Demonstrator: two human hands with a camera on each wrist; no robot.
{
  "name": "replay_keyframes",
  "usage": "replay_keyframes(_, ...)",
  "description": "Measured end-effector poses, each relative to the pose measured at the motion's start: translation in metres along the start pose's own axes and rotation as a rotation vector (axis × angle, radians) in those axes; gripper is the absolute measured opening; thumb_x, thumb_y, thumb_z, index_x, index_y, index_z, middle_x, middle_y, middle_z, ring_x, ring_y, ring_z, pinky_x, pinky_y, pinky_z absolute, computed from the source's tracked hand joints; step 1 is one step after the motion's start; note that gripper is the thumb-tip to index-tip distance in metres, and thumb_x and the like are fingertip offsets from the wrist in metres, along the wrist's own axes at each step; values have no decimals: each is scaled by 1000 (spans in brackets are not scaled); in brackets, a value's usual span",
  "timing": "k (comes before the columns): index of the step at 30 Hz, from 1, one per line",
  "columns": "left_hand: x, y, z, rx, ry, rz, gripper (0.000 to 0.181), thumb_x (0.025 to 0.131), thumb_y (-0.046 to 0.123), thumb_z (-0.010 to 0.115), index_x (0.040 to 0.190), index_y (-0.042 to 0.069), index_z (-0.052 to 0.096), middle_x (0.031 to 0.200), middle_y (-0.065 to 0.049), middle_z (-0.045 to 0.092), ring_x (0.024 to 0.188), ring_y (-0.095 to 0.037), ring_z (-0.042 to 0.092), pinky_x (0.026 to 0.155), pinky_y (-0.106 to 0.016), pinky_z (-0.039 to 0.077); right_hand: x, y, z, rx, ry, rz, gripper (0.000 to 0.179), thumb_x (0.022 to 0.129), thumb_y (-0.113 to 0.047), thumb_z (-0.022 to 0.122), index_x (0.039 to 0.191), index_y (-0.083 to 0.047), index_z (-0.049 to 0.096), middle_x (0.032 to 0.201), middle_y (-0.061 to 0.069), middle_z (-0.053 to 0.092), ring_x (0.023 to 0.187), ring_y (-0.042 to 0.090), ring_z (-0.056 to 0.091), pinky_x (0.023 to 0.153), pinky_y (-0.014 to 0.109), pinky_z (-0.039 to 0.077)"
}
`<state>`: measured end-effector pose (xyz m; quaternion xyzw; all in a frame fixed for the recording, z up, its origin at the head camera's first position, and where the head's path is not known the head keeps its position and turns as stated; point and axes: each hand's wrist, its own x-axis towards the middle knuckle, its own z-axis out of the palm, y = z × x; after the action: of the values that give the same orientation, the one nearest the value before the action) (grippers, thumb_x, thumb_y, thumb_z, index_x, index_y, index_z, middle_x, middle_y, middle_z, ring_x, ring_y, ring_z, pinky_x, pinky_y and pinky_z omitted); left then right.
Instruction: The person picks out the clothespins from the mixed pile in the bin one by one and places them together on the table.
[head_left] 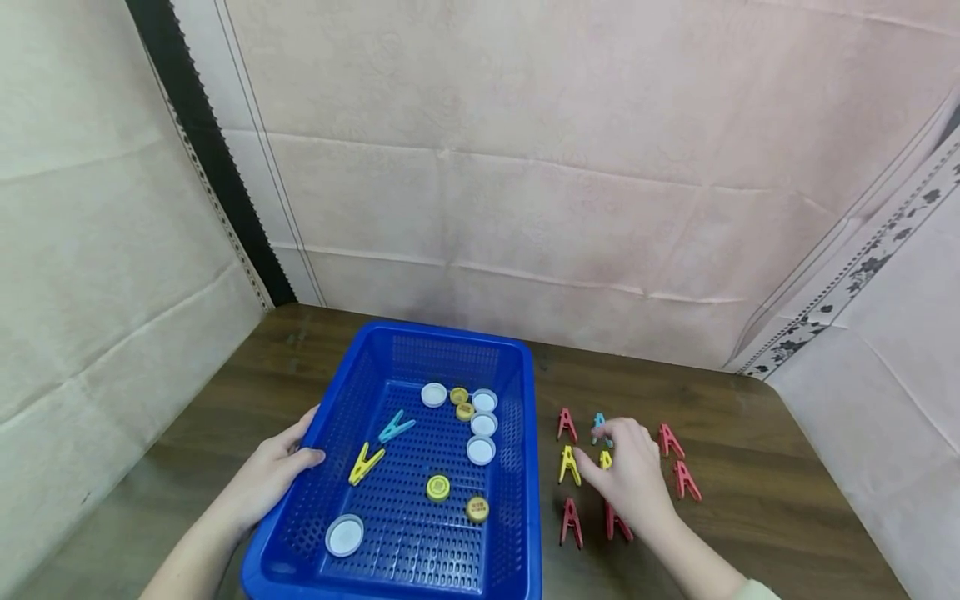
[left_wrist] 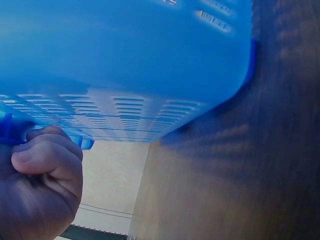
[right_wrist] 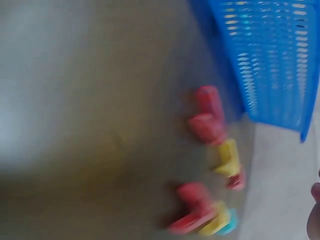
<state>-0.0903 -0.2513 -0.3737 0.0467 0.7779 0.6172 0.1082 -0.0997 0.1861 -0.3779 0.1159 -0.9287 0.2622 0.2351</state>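
My left hand (head_left: pixel 273 471) grips the left rim of a blue perforated plastic basket (head_left: pixel 528 467), its thumb over the edge; in the left wrist view, its fingers (left_wrist: pixel 55 155) curl at the rim. On the table to the right of the basket, my right hand (head_left: pixel 626 471) is over a group of clothespins, thumb and index finger apart. Its fingertips are right at a blue clothespin (head_left: pixel 599 425), partly covered. A yellow clothespin (head_left: pixel 570 465) lies by the thumb, and another yellow clothespin (head_left: pixel 605 458) is partly hidden under the hand. Only a fingertip of this hand shows in the right wrist view.
Several red clothespins, such as one (head_left: pixel 572 523) near the basket and one (head_left: pixel 686 481) farther right, lie around the hand. Inside the basket are a blue clothespin (head_left: pixel 395 427), a yellow clothespin (head_left: pixel 366 463), white lids (head_left: pixel 345 535) and yellow-gold caps (head_left: pixel 438 488). Cloth walls (head_left: pixel 480 208) enclose the wooden table.
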Motion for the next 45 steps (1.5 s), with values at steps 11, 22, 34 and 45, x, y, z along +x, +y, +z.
replay_keyframes(11,-1,2,1,22,13,0,64,93,13,50,151,16,21,137,-30,40,95,-32,64,69,-43,55,61,-53,12,76,-254,-5,38,81,-22,71,111,-2,59,108,12,55,93,24,56,78,41,50)
replay_keyframes(22,1,1,1,19,12,4,64,93,13,51,150,19,24,137,-31,41,93,-32,64,67,-44,55,91,-75,16,161,-397,41,41,84,-22,69,118,-2,57,114,12,52,92,24,56,69,31,52)
replay_keyframes(34,0,0,0,8,12,5,64,92,13,51,150,18,23,137,-31,40,94,-33,64,68,-44,55,113,-105,25,165,-558,-17,44,86,-28,66,122,-4,56,115,9,57,104,26,55,86,40,48)
replay_keyframes(45,-1,0,1,-19,2,14,64,93,12,51,150,18,22,139,-29,39,93,-33,64,67,-42,55,123,-127,42,225,-798,-138,54,87,-35,64,132,-9,50,118,8,59,100,19,58,84,33,48)
